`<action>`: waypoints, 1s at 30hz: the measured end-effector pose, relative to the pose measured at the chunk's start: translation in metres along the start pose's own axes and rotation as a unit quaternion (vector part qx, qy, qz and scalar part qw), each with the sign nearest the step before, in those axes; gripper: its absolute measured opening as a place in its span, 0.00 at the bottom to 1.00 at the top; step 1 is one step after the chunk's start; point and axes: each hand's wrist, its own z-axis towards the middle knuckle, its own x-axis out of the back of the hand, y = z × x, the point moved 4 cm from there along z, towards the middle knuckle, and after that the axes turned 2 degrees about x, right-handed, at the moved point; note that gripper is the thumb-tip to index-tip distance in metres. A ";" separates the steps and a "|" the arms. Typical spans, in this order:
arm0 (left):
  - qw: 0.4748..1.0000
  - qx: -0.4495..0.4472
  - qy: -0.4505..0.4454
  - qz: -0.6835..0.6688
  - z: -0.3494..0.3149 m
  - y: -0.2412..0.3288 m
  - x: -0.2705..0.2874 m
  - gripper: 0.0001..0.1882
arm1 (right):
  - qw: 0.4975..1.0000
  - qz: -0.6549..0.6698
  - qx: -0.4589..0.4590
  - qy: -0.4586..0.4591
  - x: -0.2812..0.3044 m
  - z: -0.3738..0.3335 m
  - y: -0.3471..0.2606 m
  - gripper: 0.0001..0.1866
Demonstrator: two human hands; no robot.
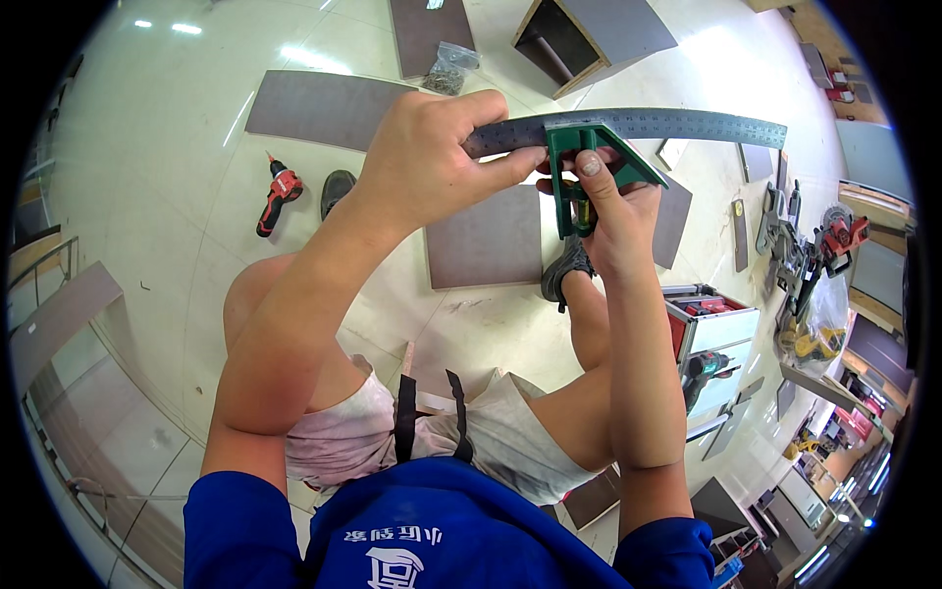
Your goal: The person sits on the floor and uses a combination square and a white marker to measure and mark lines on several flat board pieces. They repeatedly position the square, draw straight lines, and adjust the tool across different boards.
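A combination square is held up in front of me, its steel rule [706, 126] lying roughly level across the view. My left hand [417, 162] grips the rule's left end between thumb and fingers. The green square head [561, 187] sits near the middle of the rule, with its slanted side toward the right. My right hand [623, 221] is closed around that head, thumb on its face and other fingers partly hidden behind it. A small yellowish vial shows low in the head. The rule's right end sticks out free.
Below on the tiled floor lie a grey panel [481, 240], a longer panel [314, 106] and a red-black cordless drill [280, 196]. Farther off are a bag of small hardware [451, 69] and an open cabinet box [613, 39]. A tool case [716, 329] stands at right, near a red saw [842, 236].
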 end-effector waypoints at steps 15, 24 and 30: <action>1.000 -0.019 0.011 0.007 0.000 0.001 0.001 0.17 | 1.000 0.001 0.007 -0.002 0.000 -0.001 0.000 0.17; 0.999 -0.039 0.026 0.012 0.000 0.002 0.001 0.16 | 1.000 -0.005 0.006 0.001 0.002 -0.003 0.001 0.18; 0.999 -0.040 0.027 0.010 0.000 0.002 0.003 0.16 | 1.000 0.000 0.007 -0.022 0.000 -0.002 -0.001 0.18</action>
